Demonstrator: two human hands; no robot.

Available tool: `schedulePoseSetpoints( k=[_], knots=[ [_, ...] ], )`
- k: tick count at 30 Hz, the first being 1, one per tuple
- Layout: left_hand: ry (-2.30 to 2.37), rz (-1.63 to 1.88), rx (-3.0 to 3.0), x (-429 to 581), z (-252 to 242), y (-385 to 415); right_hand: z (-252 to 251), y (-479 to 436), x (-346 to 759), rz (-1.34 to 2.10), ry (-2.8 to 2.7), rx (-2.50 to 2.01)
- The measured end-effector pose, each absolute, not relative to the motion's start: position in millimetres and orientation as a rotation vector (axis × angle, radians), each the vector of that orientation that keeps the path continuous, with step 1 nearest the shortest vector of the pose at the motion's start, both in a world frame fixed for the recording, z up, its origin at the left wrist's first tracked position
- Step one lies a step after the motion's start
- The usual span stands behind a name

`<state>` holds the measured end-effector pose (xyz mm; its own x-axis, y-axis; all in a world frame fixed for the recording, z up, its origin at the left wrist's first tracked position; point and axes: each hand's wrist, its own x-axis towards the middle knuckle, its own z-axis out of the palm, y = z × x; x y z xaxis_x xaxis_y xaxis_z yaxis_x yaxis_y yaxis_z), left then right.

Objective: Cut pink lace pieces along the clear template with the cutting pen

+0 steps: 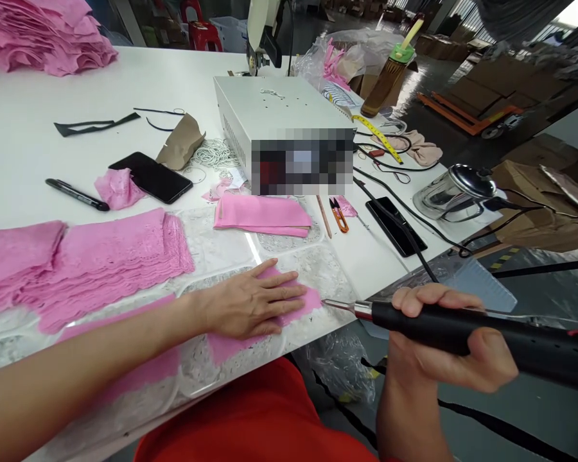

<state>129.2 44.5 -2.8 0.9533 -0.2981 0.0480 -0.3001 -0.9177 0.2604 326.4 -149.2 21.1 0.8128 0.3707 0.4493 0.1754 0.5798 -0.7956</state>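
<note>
My left hand lies flat with fingers spread, pressing a piece of pink fabric onto a marble-patterned sheet near the table's front edge. My right hand is wrapped around the thick black handle of a corded cutter with a slim metal tip. That tip points left and meets, or nearly meets, the fabric's right end. Another pink piece lies partly hidden beneath my left forearm. A stack of pink lace-edged fabric rests to the left, and a folded pink strip lies beyond my left hand.
A grey control box stands at the middle back. Small orange thread snips, a black phone and a glass jug sit right. Another phone and a marker lie left. Cables cross the right edge.
</note>
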Motion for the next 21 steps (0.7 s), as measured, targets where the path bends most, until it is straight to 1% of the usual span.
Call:
schedulePoseSetpoints(
  k=[16,21],
  knots=[
    [-0.455,0.063,2.841,129.9,-2.7,44.3,20.4,-144.0,323.2,0.127,-0.674,-0.95],
    [-0.441,0.022,2.831,130.0,-2.3,43.8,19.8,-143.3,322.8,0.138,-0.676,-0.963]
  ],
)
